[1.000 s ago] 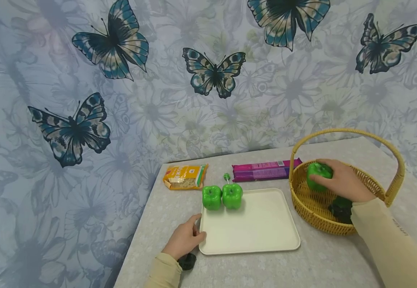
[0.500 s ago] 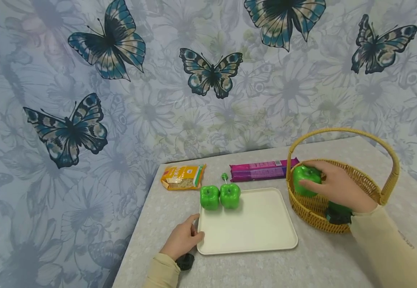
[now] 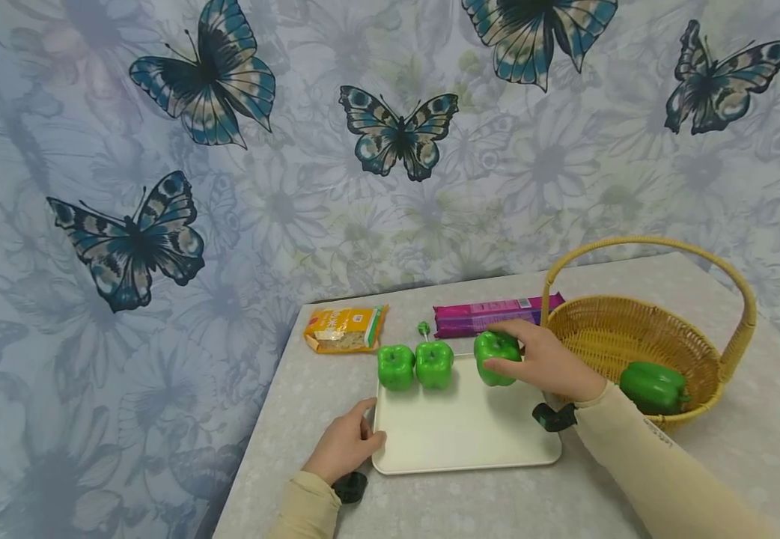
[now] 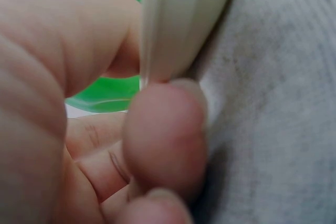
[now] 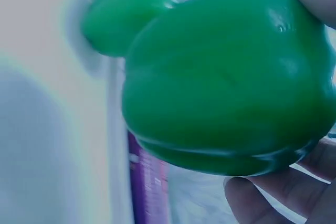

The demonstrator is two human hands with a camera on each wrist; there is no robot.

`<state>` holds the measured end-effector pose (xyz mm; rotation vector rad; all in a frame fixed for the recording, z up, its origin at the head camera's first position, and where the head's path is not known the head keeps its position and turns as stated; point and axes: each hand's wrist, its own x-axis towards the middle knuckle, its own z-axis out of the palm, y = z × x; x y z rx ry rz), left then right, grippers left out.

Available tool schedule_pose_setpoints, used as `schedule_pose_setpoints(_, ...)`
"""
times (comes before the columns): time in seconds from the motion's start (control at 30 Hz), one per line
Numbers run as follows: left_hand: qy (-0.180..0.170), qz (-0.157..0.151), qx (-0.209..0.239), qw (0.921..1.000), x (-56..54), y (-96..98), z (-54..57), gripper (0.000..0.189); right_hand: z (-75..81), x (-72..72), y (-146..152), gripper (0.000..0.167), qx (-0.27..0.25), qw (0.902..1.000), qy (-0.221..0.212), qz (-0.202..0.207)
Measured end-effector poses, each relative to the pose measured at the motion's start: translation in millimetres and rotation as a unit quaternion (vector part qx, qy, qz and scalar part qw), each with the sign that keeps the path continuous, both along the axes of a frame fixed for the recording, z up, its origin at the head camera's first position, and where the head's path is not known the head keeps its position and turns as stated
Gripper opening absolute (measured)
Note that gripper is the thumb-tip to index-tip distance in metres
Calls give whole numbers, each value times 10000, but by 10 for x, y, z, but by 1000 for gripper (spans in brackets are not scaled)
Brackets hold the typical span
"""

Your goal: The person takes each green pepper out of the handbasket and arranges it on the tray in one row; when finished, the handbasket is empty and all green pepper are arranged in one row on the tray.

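While the right hand (image 3: 555, 367) grips a green pepper (image 3: 489, 361), two other peppers (image 3: 434, 365) sit to its left at the far edge of the cream tray (image 3: 464, 442).

Held between curved fingers and thumb, the green pepper lies leftward of the right hand, roughly upright above the tray's far right part; whether it touches cannot be told. The left hand (image 3: 343, 443), farther off, pinches the tray's left rim. A fourth pepper (image 3: 653, 387) lies sideways in the wicker basket (image 3: 595, 322) to the right. Beyond are a yellow packet (image 3: 344, 329) and a purple packet (image 3: 474, 317), on a pale table (image 3: 444, 513) against a butterfly-patterned wall (image 3: 282, 217).
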<state>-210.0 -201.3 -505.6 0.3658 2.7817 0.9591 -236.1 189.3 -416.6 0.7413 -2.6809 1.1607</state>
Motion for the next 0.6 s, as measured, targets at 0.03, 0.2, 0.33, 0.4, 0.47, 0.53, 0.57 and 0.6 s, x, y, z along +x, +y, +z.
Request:
schedule_pose_setpoints(0.03,8,-3,-9,10000,0,9,-1,66,-45,-33,-37,67,-2,10000,7,-1)
schedule_pose_setpoints(0.2,62,-42,10,10000,-5,35,7,66,-206,-155,-169,71,120,9998,51,-137)
schedule_pose_setpoints(0.33,122,-82,20,9999,-16,31,-2,66,-272,-221,-240,72,309,9991,113,-256)
schedule_pose_setpoints(0.4,131,-90,24,9999,-18,26,-7,66,-294,-251,-267,72,357,9989,114,-265)
schedule_pose_setpoints(0.47,134,-94,31,9999,-17,21,-9,66,-321,-277,-290,71,362,9990,49,-264)
schedule_pose_setpoints(0.53,137,-93,24,9999,-15,18,-14,66,-361,-299,-309,72,391,9989,-33,-257)
schedule_pose_setpoints(0.57,131,-89,22,9999,-12,18,-14,66,-386,-309,-318,72,413,9988,-64,-256)
schedule_pose_setpoints(0.6,128,-87,15,9999,-12,17,-18,66,-412,-317,-329,72,419,9987,-95,-260)
